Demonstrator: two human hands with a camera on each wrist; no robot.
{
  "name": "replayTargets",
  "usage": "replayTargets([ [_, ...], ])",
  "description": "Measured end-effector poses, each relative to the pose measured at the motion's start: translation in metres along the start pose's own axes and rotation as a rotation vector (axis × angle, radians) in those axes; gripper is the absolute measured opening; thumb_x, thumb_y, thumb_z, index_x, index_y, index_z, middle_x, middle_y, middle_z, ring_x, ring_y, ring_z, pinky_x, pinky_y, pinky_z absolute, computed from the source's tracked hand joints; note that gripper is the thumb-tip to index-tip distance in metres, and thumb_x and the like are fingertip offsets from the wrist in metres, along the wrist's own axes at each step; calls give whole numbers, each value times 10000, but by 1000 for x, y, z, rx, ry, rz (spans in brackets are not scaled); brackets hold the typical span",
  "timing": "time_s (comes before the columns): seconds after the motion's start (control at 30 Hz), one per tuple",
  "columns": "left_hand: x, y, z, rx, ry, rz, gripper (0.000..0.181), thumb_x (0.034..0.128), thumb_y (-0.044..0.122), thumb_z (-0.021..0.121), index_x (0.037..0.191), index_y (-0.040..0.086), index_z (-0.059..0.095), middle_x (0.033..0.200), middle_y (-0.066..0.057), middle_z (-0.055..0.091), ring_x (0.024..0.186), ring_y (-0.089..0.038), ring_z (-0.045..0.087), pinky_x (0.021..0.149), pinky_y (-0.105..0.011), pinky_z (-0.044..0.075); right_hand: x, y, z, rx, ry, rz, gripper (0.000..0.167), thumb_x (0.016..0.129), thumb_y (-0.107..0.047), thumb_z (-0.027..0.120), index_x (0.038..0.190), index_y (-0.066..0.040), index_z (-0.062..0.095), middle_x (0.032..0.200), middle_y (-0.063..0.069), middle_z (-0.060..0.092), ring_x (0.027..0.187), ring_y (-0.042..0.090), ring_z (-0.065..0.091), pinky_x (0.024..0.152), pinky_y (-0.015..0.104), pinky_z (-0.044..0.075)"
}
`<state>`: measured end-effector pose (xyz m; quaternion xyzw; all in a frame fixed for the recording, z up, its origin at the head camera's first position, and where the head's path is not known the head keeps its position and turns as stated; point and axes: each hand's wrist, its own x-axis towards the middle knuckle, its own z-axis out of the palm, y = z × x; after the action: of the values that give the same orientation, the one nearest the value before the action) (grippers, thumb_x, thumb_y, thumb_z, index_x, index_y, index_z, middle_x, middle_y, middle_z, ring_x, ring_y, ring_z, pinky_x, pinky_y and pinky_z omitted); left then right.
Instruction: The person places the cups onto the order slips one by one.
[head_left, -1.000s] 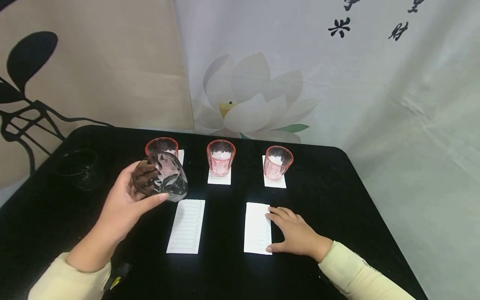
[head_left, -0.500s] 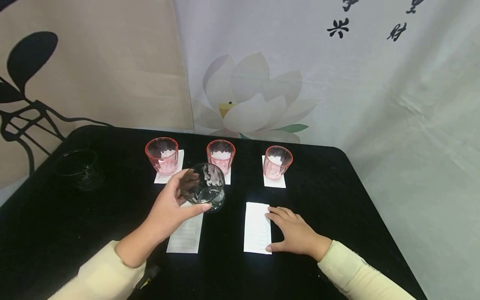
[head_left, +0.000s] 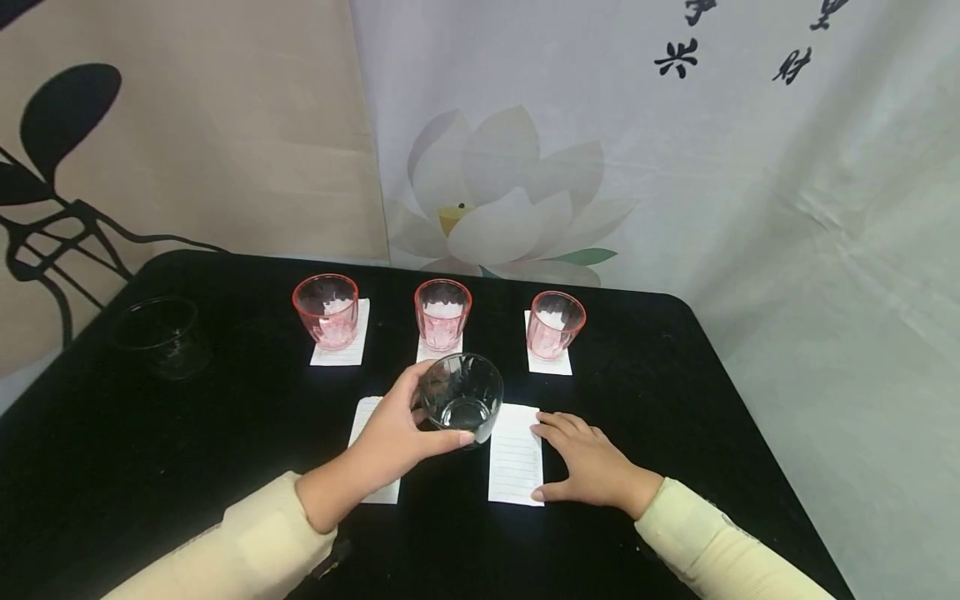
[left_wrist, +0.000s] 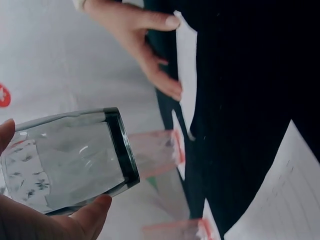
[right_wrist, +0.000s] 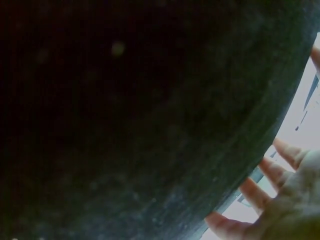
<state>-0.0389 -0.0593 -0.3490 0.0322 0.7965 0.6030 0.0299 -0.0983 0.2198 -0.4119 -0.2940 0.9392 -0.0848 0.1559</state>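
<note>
At the far left of the black bench (head_left: pixel 247 433) stands a clear glass tumbler (head_left: pixel 168 342). Next comes the first red-rimmed tumbler (head_left: pixel 330 315), upright on a white paper slip (head_left: pixel 334 358). Nearer the person, the left lined sheet (head_left: pixel 384 493) lies partly hidden beneath the left hand (head_left: pixel 397 429). That hand's grip is wrapped round the second clear tumbler (head_left: pixel 467 400), thumb and fingers on its sides, holding it above the bench between the two sheets. Behind it stands the middle red-rimmed tumbler (head_left: pixel 442 317), on its own slip. Then comes the right lined sheet (head_left: pixel 513 462); beyond it, the third red-rimmed tumbler (head_left: pixel 557 327) rests on paper. Rightmost, the right hand (head_left: pixel 592 467) has a wide grip, thumb and fingertips touching the sheet's right edge.
</note>
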Motion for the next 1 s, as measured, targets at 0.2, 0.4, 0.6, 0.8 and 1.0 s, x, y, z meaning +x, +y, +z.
replayTargets([
  [0.2, 5, -2, 18, 11, -27, 15, 893, 701, 159, 863, 1424, 52, 349, 1354, -136, 488, 1245, -324, 499, 1038, -502, 428, -2, 3, 1, 17, 3, -1, 865, 717, -553, 778, 1413, -140, 473, 1521, 65, 373, 1384, 312, 324, 1077, 583, 336],
  [0.4, 13, -1, 31, -11, -62, 41, 889, 698, 143, 861, 1420, 26, 355, 1343, -141, 490, 1226, -310, 503, 1035, -490, 442, -2, 5, 3, 24, 8, 1, 865, 719, -565, 769, 1414, -144, 472, 1521, 58, 371, 1384, 303, 320, 1076, 585, 335],
  [0.6, 19, 0, 40, -13, -99, 41, 877, 699, 129, 857, 1411, 21, 356, 1332, -157, 485, 1219, -325, 506, 1024, -487, 456, -1, 5, 2, 54, 4, -2, 886, 729, -586, 749, 1427, -128, 453, 1511, 87, 376, 1392, 330, 296, 1083, 625, 292],
  [0.8, 26, -3, 45, 8, -122, 20, 896, 700, 131, 863, 1418, 22, 338, 1332, -158, 472, 1194, -344, 516, 986, -474, 491, 1, 5, 3, 42, 2, -6, 905, 728, -616, 732, 1422, -108, 452, 1501, 110, 381, 1396, 339, 286, 1085, 629, 282],
  [1.0, 32, -8, 52, -12, -186, 30, 883, 714, 119, 850, 1414, 20, 321, 1335, -157, 461, 1196, -339, 508, 987, -462, 494, 0, 7, 4, 20, 3, -12, 979, 727, -625, 727, 1484, -119, 368, 1527, 112, 348, 1399, 337, 279, 1083, 632, 279],
])
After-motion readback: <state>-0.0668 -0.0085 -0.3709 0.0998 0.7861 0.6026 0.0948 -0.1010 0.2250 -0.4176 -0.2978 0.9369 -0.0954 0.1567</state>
